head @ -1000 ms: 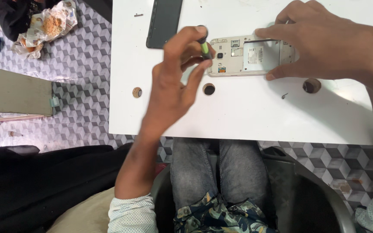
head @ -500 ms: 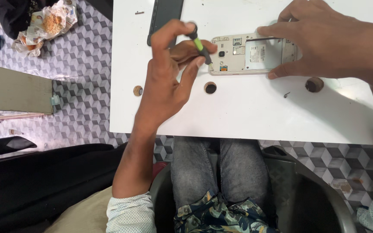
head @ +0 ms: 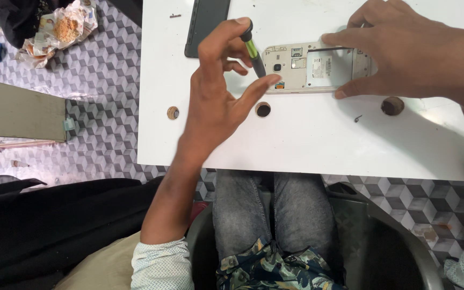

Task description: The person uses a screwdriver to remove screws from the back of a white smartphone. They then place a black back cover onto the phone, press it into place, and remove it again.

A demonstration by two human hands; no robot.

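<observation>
Since the earlier frames our left hand [head: 216, 102] has lifted the screwdriver [head: 253, 53] more upright and brought its tip onto the opened phone [head: 315, 67], near the camera lens at the phone's left end; the right hand has stayed where it was.

Left hand: index finger capped over the top of the green-and-black screwdriver, thumb reaching forward along the shaft's lower side, remaining fingers loosely curled behind. We judge this cap-and-pinch hold lets the tool spin under the fingertip while pressure stays on the tip. How tightly the shaft is pinched we cannot tell.

Right hand [head: 409, 51]: fingers spread and pressed around the phone's right end, one fingertip on the upper edge, thumb against the lower edge. This clamps the phone flat to the white table [head: 307, 139], presumably so it does not twist under the tool.

Phone: back cover off, gold-coloured frame, battery bay exposed, lying lengthwise near the table's far edge.

Nearby: a dark flat panel [head: 206, 24] lies just left of the phone, apart from it. A small loose screw [head: 357, 117] sits on the table below the right hand. Round holes in the tabletop, one [head: 263, 109] just under the left thumb.
</observation>
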